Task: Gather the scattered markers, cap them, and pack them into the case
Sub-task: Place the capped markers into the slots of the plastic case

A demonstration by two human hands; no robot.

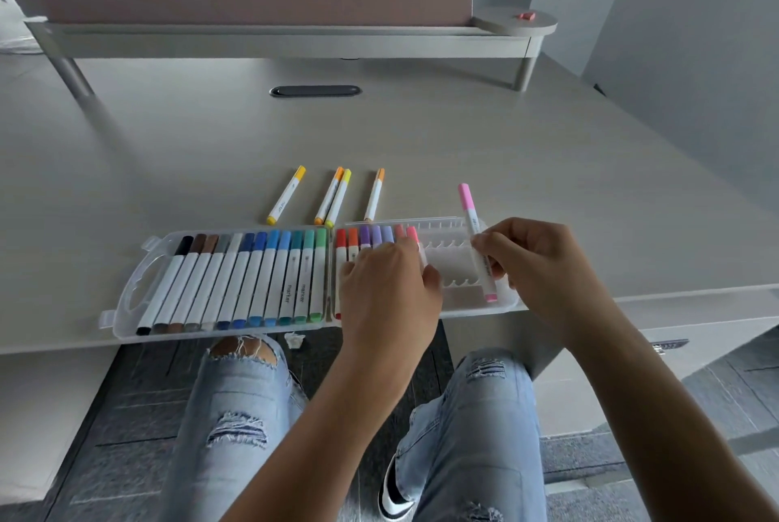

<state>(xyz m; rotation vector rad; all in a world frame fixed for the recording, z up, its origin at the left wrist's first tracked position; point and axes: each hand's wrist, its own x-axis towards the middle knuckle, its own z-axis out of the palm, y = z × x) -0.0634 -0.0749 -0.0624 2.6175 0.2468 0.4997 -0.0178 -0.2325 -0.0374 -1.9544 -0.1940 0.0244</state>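
One pink marker (capped?) in R hand.

The left hand covers the lower barrels of the red, orange, purple and pink markers in the right half of the case, so their near ends are hidden. The right hand hides the middle of the pink marker. Print on the barrels is mostly too small to read. Both forearms run off the near edge.
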